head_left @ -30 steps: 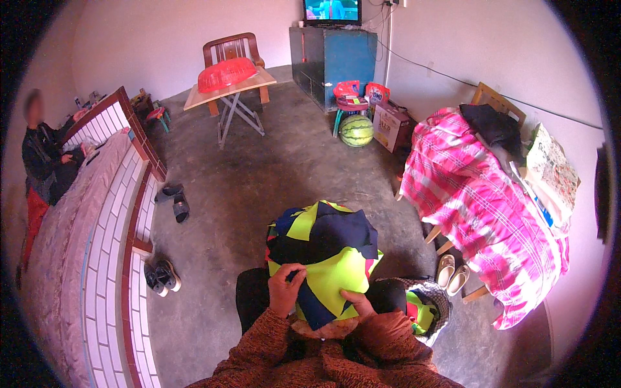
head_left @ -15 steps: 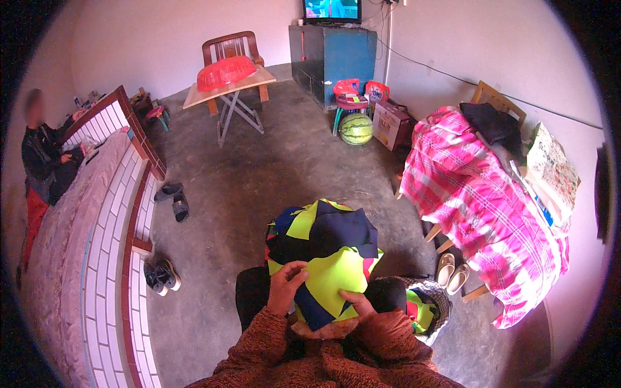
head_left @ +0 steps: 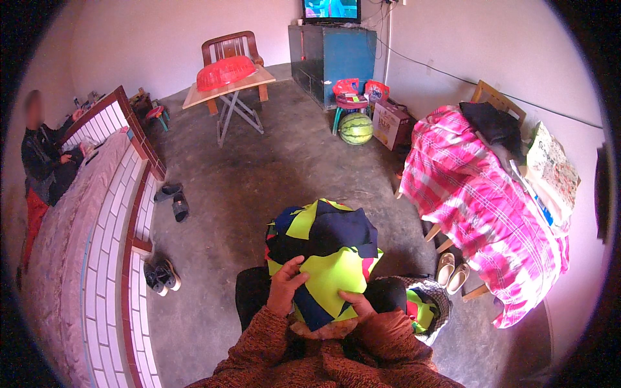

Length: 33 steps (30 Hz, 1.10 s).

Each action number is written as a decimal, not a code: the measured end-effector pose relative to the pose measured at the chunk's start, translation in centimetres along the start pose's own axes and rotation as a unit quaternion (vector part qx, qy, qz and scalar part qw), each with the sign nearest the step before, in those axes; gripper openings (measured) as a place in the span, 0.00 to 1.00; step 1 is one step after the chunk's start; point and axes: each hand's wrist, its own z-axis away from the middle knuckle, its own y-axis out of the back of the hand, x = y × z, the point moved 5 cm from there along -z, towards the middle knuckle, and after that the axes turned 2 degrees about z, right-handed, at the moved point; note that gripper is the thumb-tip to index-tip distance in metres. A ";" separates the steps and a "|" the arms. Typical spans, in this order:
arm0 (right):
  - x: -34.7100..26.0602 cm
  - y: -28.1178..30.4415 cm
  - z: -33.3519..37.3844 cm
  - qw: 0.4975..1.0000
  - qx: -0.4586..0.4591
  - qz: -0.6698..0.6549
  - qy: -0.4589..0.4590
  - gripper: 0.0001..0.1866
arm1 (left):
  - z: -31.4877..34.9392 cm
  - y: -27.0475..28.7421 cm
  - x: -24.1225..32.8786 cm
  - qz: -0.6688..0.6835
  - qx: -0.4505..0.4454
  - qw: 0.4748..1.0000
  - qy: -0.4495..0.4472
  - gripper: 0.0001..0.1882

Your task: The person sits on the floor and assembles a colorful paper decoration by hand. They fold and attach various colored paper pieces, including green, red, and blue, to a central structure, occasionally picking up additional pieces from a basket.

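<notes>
A bundle of cloth pieces in neon yellow, dark navy and a little red (head_left: 317, 226) rests over my lap. On its near side lies a neon-yellow cloth piece (head_left: 333, 278), with a navy patch below it. My right hand (head_left: 359, 304) grips this piece at its lower right, thumb on top and the other fingers hidden underneath. My left hand (head_left: 283, 284) is at the piece's left edge, its index finger raised and the thumb apart from it. No object shows between these two fingers.
A checked basket (head_left: 440, 310) of cloth pieces stands by my right knee. Pale shoes (head_left: 453, 273) and a pink plaid cover (head_left: 472, 207) over furniture are to the right. A watermelon (head_left: 356, 129) and folding table (head_left: 259, 81) stand ahead. Left are a tiled bed platform (head_left: 107, 271), dark shoes (head_left: 162, 277) and a person (head_left: 45, 155).
My left index finger has lifted and straightened a little, moving away from the thumb. My right hand and the cloth bundle look nearly the same.
</notes>
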 end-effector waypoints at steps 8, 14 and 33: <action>0.0 1.5 -0.7 0.999 0.000 0.032 0.044 0.26 | 0.0 0.1 -0.6 -0.057 0.002 0.998 0.017 0.16; 0.4 2.2 -0.7 1.000 0.012 0.003 0.015 0.25 | 0.0 0.0 -0.1 -0.162 0.002 0.987 0.017 0.12; 0.2 2.4 -0.9 0.999 0.017 0.014 0.029 0.25 | 0.2 -0.5 0.0 -0.170 -0.018 0.985 0.027 0.12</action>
